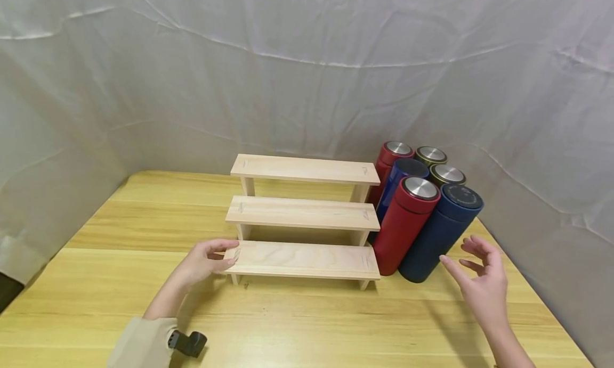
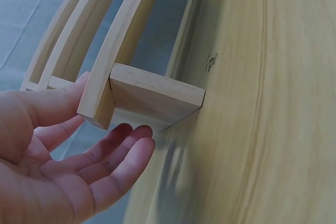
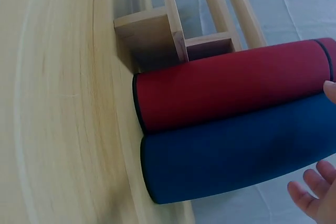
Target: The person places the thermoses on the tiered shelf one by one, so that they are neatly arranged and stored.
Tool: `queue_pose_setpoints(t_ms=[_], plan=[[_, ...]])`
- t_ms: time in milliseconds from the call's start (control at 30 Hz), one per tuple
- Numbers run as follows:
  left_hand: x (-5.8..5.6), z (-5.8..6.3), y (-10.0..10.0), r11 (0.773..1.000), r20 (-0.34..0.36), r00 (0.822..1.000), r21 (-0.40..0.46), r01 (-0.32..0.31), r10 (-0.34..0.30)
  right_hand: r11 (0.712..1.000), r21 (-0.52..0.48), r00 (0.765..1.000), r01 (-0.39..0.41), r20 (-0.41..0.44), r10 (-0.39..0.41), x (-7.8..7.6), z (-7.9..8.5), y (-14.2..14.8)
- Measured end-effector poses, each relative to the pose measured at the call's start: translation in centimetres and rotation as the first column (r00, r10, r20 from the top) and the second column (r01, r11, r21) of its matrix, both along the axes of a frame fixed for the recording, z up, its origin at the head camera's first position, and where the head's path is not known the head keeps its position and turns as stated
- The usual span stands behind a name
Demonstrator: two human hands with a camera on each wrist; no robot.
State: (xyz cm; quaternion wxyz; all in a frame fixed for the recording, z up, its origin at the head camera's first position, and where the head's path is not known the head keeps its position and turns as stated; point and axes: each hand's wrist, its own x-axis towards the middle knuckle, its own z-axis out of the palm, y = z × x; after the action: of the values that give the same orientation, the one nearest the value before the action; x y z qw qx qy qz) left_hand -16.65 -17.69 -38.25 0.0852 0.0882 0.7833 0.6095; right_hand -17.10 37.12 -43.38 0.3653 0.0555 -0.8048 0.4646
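Observation:
A three-step wooden shelf rack [image 1: 302, 259] stands on the table. My left hand [image 1: 208, 259] is at the left end of its lowest board, with thumb and fingers around that end. In the left wrist view, the thumb lies against the board end [image 2: 97, 103] and the other fingers curl below it. My right hand [image 1: 484, 285] is held beside the dark blue thermos flask [image 1: 434, 240], fingers spread and bent, nothing in its grasp. Against that flask stands a red thermos flask [image 1: 403, 224], close to the rack's right end.
Behind those two stand a second red flask [image 1: 386, 163], a glossy blue flask [image 1: 398, 181] and two dark flasks with steel lids [image 1: 448, 173]. A pale cloth [image 1: 307, 80] hangs behind the wooden table [image 1: 288, 325]. A black wrist mount [image 1: 187, 344] sits by my left sleeve.

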Motion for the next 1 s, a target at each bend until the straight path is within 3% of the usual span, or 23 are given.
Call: queue_pose_setpoints(t_ms=[433,1000], plan=[[-0.1,-0.2,-0.1,0.995,0.078,0.997,0.101,0.019,-0.027,1.0,0.013,0.992,0.002,0.125,-0.004,-1.3,0.6,-1.4],[-0.1,-0.1,-0.2,0.984,0.112,0.988,0.157,0.085,-0.104,0.999,-0.04,0.979,-0.023,0.2,0.031,-3.8,-0.7,-0.6]])
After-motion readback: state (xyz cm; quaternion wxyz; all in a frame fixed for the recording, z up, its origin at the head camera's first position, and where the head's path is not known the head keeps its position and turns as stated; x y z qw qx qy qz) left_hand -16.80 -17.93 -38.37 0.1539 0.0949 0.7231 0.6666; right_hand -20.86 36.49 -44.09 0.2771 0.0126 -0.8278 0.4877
